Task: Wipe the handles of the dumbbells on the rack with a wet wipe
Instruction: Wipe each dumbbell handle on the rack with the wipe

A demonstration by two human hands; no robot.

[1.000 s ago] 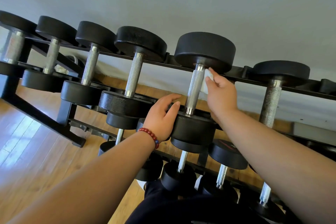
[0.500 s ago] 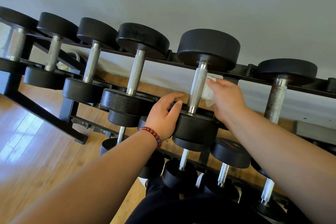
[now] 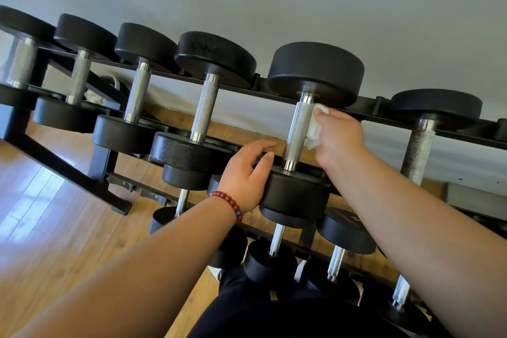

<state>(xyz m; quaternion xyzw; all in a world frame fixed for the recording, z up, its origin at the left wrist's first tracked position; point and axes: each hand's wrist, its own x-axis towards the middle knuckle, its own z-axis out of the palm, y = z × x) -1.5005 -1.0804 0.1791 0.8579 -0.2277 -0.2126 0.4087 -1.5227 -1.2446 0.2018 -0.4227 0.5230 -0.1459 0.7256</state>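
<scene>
Wet wipe (image 3: 313, 129) pressed between right hand (image 3: 340, 138) and dumbbell handle (image 3: 297, 132).

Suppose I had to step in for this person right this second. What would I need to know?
Right hand: presses the wet wipe against the right side of the dumbbell handle fifth from the left on the top row of the rack.
Left hand: rests on that dumbbell's near head, steadying it.
Done: cannot tell which handles are already wiped.
Left: finish this handle, then any unwiped ones, lower rows included.
</scene>
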